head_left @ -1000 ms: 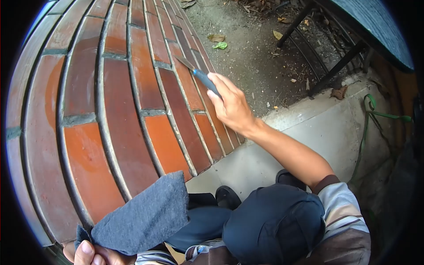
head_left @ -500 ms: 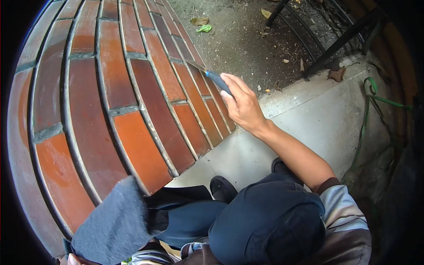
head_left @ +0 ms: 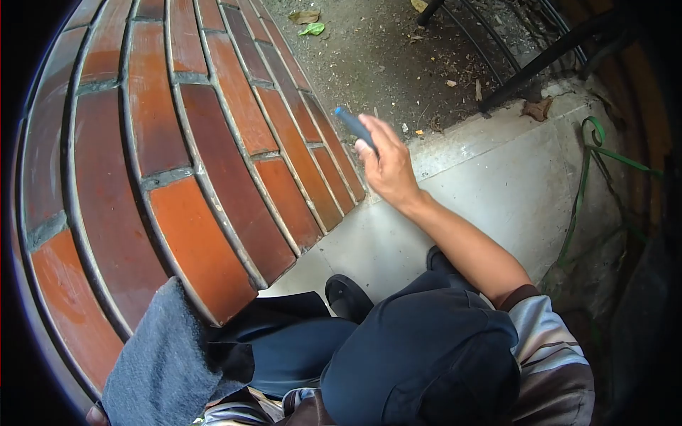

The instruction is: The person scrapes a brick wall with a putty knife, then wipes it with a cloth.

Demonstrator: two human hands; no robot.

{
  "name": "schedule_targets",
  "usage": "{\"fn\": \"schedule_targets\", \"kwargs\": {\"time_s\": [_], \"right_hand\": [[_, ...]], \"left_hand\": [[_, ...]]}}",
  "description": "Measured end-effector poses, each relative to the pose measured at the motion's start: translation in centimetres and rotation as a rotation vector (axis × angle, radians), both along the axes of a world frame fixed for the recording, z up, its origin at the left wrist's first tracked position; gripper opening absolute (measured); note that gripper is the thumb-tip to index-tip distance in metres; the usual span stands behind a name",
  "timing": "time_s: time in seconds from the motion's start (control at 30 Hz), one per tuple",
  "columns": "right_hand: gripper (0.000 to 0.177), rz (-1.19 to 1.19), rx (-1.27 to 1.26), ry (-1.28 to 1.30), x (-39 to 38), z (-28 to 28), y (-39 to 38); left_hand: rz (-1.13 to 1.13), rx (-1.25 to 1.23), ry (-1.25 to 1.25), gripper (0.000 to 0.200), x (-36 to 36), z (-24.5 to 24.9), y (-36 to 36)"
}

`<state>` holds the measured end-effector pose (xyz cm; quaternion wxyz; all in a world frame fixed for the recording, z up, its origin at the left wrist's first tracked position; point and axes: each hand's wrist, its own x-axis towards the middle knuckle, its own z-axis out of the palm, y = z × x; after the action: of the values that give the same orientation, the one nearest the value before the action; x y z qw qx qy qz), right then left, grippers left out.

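Observation:
My right hand (head_left: pixel 387 167) is closed around the dark blue-grey handle of a slim tool (head_left: pixel 353 128). Its blade is too faint to make out at this moment. The hand is close to the right edge of the brick wall (head_left: pixel 213 153), and the handle's bright blue end points toward the bricks. At the lower left a fuzzy grey cloth (head_left: pixel 160 362) hangs in front of the wall. Only a fingertip or so of my left hand (head_left: pixel 96 415) shows at the cloth's lower edge, apparently gripping it; the remaining fingers are hidden.
A dark cap (head_left: pixel 423 355) covers the bottom centre, with black shoes (head_left: pixel 348 298) beyond it on pale floor tiles (head_left: pixel 483 184). Black metal legs (head_left: pixel 526 74) stand on the dirt at upper right. A green strap (head_left: pixel 586 170) hangs at the right.
The view has shifted, so the wall appears farther left. My right hand has drawn the tool away from the brick joint where its thin blade showed before. The cloth remains at lower left.

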<state>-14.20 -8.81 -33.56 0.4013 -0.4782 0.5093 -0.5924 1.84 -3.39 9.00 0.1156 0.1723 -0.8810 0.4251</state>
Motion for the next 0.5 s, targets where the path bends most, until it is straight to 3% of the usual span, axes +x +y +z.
{"fn": "schedule_targets", "kwargs": {"time_s": [0.1, 0.2, 0.23, 0.3, 0.5], "right_hand": [[0.038, -0.001, 0.085, -0.017, 0.0, -2.2, -2.5], [0.038, -0.072, -0.102, 0.231, 0.9, -3.3, -5.1], [0.037, 0.0, 0.017, 0.129, 1.0, -3.3, -6.0], [0.037, 0.023, 0.008, 0.135, 1.1, -4.1, -8.4], [0.035, 0.071, -0.008, 0.061, 0.7, -4.7, -7.6]], "left_hand": [[0.012, 0.128, 0.057, 0.018, 0.5, 0.4, 0.5], [0.134, 0.211, -0.033, 0.019, 0.3, 2.0, 1.7], [0.167, 0.212, -0.022, 0.019, 0.3, 2.1, 2.1], [0.231, 0.211, -0.003, 0.019, -0.1, 2.0, 2.6], [0.06, 0.3, -0.174, 0.019, -0.2, 3.2, 0.7]]}}
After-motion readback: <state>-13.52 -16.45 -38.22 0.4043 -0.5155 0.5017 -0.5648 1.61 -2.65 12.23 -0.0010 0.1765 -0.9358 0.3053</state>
